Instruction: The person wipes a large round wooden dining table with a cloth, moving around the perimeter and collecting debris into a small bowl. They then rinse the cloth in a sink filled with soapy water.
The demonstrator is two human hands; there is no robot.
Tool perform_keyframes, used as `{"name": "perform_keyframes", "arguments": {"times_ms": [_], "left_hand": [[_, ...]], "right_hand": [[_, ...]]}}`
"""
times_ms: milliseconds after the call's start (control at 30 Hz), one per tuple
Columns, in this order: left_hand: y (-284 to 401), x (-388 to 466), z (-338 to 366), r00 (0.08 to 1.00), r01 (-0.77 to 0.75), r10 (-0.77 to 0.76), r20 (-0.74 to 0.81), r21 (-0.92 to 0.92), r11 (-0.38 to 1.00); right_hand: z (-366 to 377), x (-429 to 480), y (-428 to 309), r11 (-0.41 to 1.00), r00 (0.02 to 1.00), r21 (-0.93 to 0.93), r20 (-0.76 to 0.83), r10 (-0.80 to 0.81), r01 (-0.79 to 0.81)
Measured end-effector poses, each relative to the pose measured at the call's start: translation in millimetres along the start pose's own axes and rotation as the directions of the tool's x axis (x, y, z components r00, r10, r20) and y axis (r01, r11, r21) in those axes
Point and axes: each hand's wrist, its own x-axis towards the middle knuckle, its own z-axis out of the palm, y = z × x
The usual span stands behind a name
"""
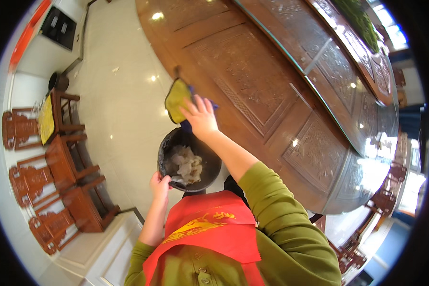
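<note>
My left hand [161, 185] grips the rim of a black bin [211, 168], which holds crumpled whitish tissue or plastic [187, 165]. My right hand [201, 116] is over the table's edge, above the bin, its fingers spread on or just over a yellow and blue cloth [178, 98]. That cloth hangs at the edge of the carved wooden table [243, 71]; whether the fingers pinch it is not clear. A small dark blurred thing lies at the cloth's far end.
Glass [307, 46] covers the table's raised middle, with greenery [357, 21] at the far right. Carved wooden chairs [66, 171] line the left wall, one bearing a yellow cloth [46, 119]. A dark pot [59, 82] stands beyond them. White scraps [116, 70] lie on the tiled floor.
</note>
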Motion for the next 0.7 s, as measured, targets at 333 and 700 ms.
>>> {"name": "perform_keyframes", "arguments": {"times_ms": [333, 700], "left_hand": [[11.6, 66.1, -57.4, 0.995, -0.087, 0.088, -0.039, 0.035, 0.996], [75.1, 137.9, -63.8, 0.997, -0.013, 0.018, -0.080, 0.062, 0.998]], "right_hand": [[-59.1, -160.0, 113.5, 0.735, 0.755, -0.172, -0.111, 0.647, -0.655], [-98.0, -214.0, 265.1, -0.534, -0.499, -0.035, -0.307, 0.810, -0.845]]}}
